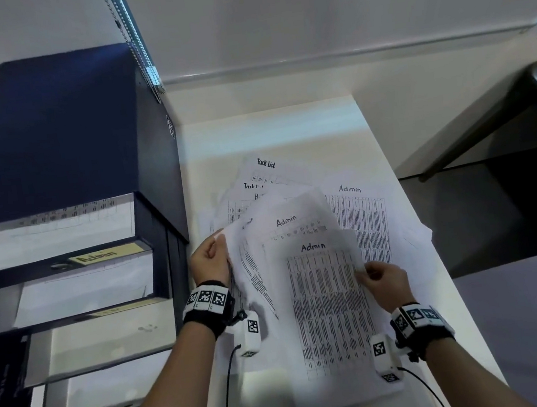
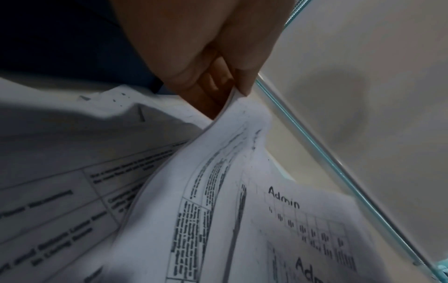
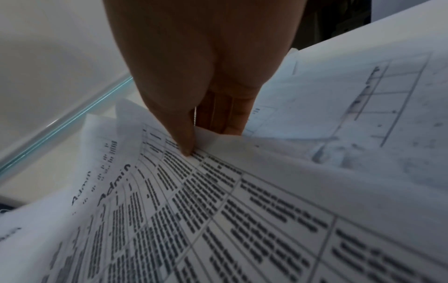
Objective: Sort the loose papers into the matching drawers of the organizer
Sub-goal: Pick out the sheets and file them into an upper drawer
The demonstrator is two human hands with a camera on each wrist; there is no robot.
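- Nearest, the person's right hand point(image 1: 383, 282) pinches the right edge of a white printed sheet headed "Admin" point(image 1: 328, 304), thumb on top and fingers curled underneath; the sheet, covered in dense table rows, is lifted off the table and hangs toward the person.
- Just across from it, the left hand point(image 1: 210, 261) grips the left edge of a second white "Admin" sheet point(image 1: 255, 272), thumb and fingers closed on the paper's corner, so the page bows upward between the two hands.
- Both wrists wear black bands with black-and-white square markers, each with a small white camera block below it and a thin black cable trailing off.
- Under and beyond the held pages, a loose fan of white papers point(image 1: 363, 218) lies on the pale white tabletop point(image 1: 417, 293); one at the right reads "Admin", and two further back read "Task list" point(image 1: 266, 166).
- To the left, touching the table's edge region, stands a tall dark navy drawer organizer point(image 1: 60, 144) with several drawers pulled out in steps.
- Its upper open drawers already hold white sheets; one drawer front carries a yellowish label reading "Admin" point(image 1: 98, 257). The lower labels are too blurred to read.
- Farthest back, a plain light wall meets the table, and a beaded blind chain point(image 1: 136, 43) hangs down behind the organizer.
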